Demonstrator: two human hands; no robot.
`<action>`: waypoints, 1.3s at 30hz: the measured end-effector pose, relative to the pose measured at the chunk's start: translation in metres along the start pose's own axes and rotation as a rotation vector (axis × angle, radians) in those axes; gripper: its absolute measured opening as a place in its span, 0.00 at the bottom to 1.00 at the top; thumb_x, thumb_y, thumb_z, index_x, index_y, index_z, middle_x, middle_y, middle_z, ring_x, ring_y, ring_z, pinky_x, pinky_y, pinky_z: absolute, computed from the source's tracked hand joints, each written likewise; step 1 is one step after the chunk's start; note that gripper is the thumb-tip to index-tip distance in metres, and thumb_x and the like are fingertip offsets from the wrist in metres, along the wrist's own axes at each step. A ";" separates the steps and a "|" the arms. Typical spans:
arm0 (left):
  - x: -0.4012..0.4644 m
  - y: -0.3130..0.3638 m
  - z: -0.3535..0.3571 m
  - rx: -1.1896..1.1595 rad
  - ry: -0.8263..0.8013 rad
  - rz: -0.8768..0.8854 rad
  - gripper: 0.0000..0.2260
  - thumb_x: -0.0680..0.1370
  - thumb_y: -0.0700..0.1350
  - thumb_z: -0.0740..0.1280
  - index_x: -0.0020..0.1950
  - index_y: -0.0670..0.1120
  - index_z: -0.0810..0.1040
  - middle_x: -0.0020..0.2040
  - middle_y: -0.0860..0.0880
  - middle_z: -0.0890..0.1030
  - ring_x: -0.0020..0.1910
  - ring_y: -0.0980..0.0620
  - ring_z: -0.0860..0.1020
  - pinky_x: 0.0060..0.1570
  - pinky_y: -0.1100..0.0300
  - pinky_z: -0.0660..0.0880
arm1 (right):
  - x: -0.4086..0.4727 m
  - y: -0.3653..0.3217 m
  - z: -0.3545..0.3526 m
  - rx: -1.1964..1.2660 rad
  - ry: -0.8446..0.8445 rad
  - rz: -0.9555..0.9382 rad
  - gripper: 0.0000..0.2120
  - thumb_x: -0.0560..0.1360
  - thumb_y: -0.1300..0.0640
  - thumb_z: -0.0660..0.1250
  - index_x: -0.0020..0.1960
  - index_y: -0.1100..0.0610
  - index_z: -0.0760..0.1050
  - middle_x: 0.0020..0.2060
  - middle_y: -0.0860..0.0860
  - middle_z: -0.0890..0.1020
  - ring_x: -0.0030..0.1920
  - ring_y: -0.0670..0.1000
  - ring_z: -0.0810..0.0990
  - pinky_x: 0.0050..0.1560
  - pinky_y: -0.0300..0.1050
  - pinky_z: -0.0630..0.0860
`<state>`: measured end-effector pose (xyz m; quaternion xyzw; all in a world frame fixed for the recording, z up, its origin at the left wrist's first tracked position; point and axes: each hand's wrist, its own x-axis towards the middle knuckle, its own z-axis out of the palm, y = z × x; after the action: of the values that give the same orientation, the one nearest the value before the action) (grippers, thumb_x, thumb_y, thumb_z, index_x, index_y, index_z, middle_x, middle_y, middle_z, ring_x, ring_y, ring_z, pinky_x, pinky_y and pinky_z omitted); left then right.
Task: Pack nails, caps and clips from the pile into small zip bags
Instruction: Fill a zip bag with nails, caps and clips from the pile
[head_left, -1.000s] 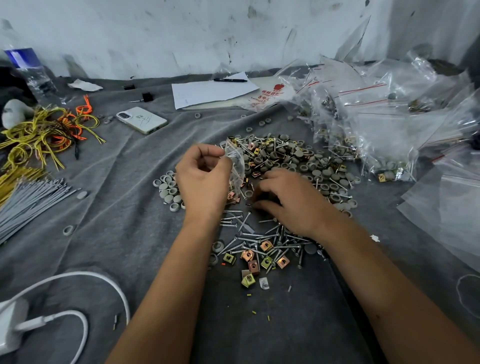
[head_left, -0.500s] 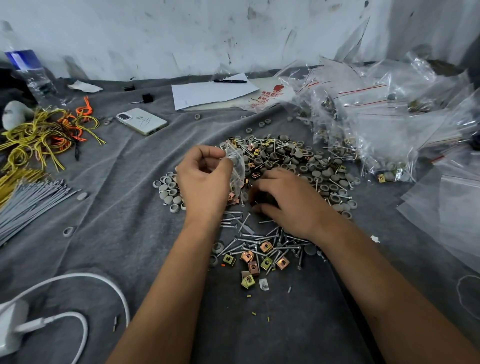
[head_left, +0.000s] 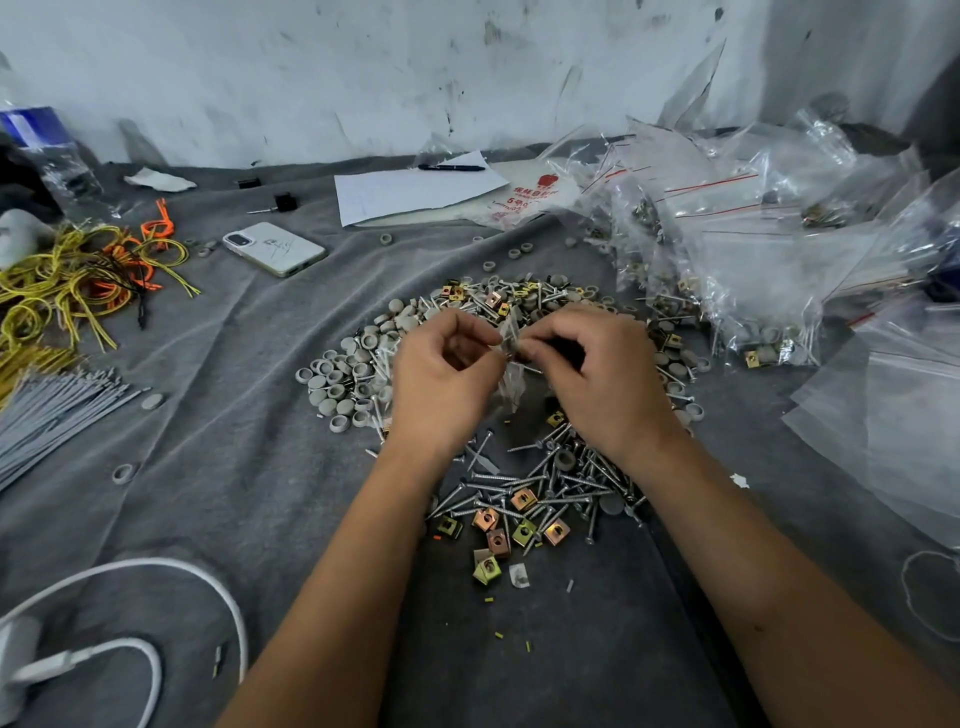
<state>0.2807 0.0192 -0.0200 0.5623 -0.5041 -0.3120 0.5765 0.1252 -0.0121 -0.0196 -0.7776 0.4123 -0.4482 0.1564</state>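
A: Biggest first?
B: Grey cloth (head_left: 218, 415) under everything. Filled bags (head_left: 737, 249) heaped far right, w/ the pile (head_left: 524, 395) of nails, caps, clips in the middle.
A: Hands?
B: Both raised over the pile, close together. Left hand (head_left: 441, 379) has fingers curled, pinching the small zip bag (head_left: 511, 358) at its top. Right hand (head_left: 602, 374) pinches the same top edge from the other side.
A: Bag contents?
B: Can't tell, too blurred.
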 end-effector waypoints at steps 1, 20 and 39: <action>0.000 0.000 0.000 0.006 -0.009 0.006 0.07 0.75 0.30 0.71 0.45 0.41 0.80 0.34 0.44 0.77 0.33 0.45 0.76 0.34 0.50 0.74 | -0.001 0.000 0.001 0.004 -0.023 -0.008 0.04 0.76 0.60 0.75 0.50 0.57 0.87 0.44 0.49 0.85 0.44 0.43 0.81 0.47 0.35 0.76; 0.002 0.001 -0.004 -0.044 0.103 0.034 0.08 0.75 0.30 0.71 0.44 0.43 0.80 0.30 0.52 0.74 0.29 0.56 0.72 0.29 0.64 0.70 | 0.002 0.006 -0.010 -0.009 0.006 0.048 0.05 0.77 0.59 0.74 0.53 0.53 0.86 0.45 0.45 0.86 0.45 0.40 0.83 0.48 0.35 0.78; -0.002 -0.002 0.002 0.097 0.031 0.050 0.06 0.75 0.32 0.72 0.46 0.43 0.81 0.37 0.42 0.82 0.34 0.49 0.79 0.33 0.56 0.77 | 0.003 0.006 -0.013 0.060 -0.040 0.143 0.07 0.72 0.58 0.79 0.49 0.52 0.84 0.39 0.42 0.84 0.41 0.40 0.82 0.42 0.31 0.76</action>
<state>0.2786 0.0201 -0.0226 0.5814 -0.5236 -0.2640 0.5640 0.1121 -0.0167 -0.0145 -0.7498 0.4502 -0.4324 0.2193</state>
